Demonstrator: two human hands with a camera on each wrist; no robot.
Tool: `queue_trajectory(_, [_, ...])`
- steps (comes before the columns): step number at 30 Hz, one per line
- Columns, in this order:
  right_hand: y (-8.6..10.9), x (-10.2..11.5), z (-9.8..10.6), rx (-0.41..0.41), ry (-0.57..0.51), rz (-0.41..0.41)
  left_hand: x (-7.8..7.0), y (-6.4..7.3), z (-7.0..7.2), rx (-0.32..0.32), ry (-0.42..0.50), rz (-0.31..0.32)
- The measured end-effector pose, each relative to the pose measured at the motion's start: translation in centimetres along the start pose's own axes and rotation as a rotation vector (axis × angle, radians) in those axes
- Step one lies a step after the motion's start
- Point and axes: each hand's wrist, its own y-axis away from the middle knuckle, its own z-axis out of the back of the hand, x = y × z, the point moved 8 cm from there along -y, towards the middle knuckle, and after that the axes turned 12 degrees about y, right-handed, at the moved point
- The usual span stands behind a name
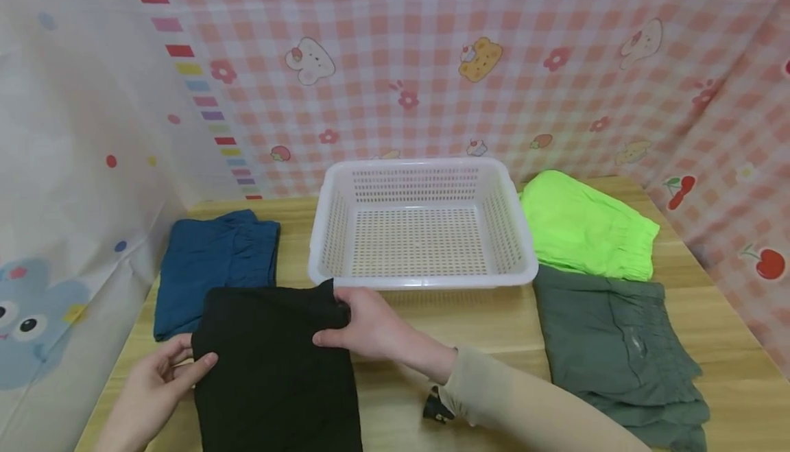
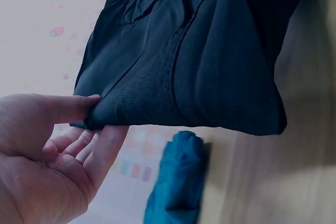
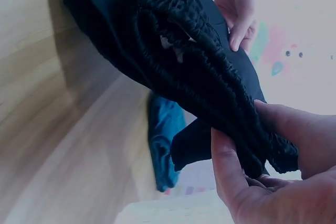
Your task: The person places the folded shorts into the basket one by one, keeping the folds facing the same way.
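- While you hold the black garment (image 1: 274, 370) between both hands, it sits at the front left of the wooden table (image 1: 494, 325), with its lower part running out of the head view.
- Your left hand (image 1: 151, 385) pinches the garment's left edge: the thumb lies on one face and the fingers on the other.
- Your right hand (image 1: 375, 325) grasps the opposite upper corner at the gathered waistband (image 3: 231, 85), thumb on one side and fingers on the other.
- In the right wrist view, you see the waistband opening turned toward the camera; you cannot tell whether the garment's lower end touches the table.
- Beyond your left hand, you have a folded blue garment (image 1: 206, 253), partly covered by the black one in the head view.
- Ahead of your right hand, you find the white perforated basket (image 1: 426, 282) at the middle rear of the table.
- Just beside the basket's right side, you see a bright green garment (image 1: 586, 226); nearer to you lies a dark grey-green garment (image 1: 607, 342), adjoining it.
- Your right forearm wears a beige sleeve (image 1: 531, 397).
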Motion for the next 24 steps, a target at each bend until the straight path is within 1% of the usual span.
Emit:
queue_trajectory(4, [0.4,0.8,0.6,0.003,-0.029,0.033,-0.5,0.7,0.4,-0.001,0.041,-0.013])
queue_trajectory(7, [0.6,1.1,1.5,-0.007,-0.033,0.051,-1.2,0.9,0.3,-0.004,0.038,-0.041])
queue_trajectory(11, [0.8,1.3,2.9,-0.019,-0.020,0.062,-2.3,1.1,-0.1,-0.014,0.014,-0.107])
queue_trajectory(15, [1.0,1.2,4.2,-0.021,-0.031,0.052,-3.8,1.3,-0.8,-0.022,0.001,-0.163])
queue_trajectory(20, [1.2,0.6,5.9,-0.043,-0.010,0.014,-5.9,1.2,-1.7,-0.030,0.010,-0.271])
queue_trajectory(23, [1.4,0.2,6.8,-0.051,0.008,-0.026,-6.8,1.1,-2.2,-0.011,0.052,-0.335])
queue_trajectory(24, [1.5,0.2,7.1,-0.051,0.006,-0.027,-7.1,1.1,-2.4,-0.006,0.062,-0.351])
